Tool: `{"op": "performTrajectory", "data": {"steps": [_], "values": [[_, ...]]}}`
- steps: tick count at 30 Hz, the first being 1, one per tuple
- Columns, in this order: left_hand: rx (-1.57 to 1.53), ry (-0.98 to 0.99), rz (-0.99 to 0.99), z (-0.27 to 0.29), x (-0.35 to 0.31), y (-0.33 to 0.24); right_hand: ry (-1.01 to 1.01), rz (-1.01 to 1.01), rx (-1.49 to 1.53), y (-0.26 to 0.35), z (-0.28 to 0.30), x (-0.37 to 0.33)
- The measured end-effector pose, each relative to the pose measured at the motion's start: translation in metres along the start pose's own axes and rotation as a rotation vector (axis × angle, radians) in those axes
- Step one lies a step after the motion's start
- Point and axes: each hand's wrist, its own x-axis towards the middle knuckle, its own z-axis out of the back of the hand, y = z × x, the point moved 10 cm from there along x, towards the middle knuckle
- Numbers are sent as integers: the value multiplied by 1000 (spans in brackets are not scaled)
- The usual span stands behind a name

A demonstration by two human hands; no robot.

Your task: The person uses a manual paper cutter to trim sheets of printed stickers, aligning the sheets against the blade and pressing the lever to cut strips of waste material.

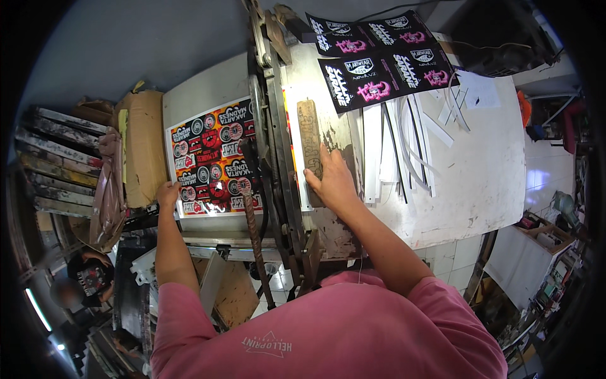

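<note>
A glossy sheet of red, black and orange printed stickers (211, 158) lies flat on the cutter's bed. My left hand (167, 193) is closed on its left edge near the lower corner. Across the sheet stands a large guillotine paper cutter (276, 139) with a long metal arm; a rusty twisted rod (254, 234) extends toward me. The sheet's white-edged right margin (302, 170) shows beyond the cutter. My right hand (331, 180) lies there with fingers stretched out, thumb at that margin and fingertips on a worn wooden block (309, 129).
Black printed sheets (385, 60) with white and pink designs lie at the far right of the table (480, 183). White and black offcut strips (398, 145) are heaped before them. A cardboard piece (144, 148) and stacked frames (60, 158) stand left. Another person (91, 278) is at lower left.
</note>
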Motion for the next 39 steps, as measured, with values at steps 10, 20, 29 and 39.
{"op": "performTrajectory", "data": {"steps": [10,20,29,39], "values": [[73,-6,-20,5,-1,-1,-66,-38,-36,4,-2,-3],[72,-5,-41,5,-2,-8,-17,-62,-19,4,-1,-1],[100,17,-44,1,13,12,-25,-3,2,-2,-5,-1],[-62,44,9,0,9,12,-5,16,12,-4,-5,0]]}}
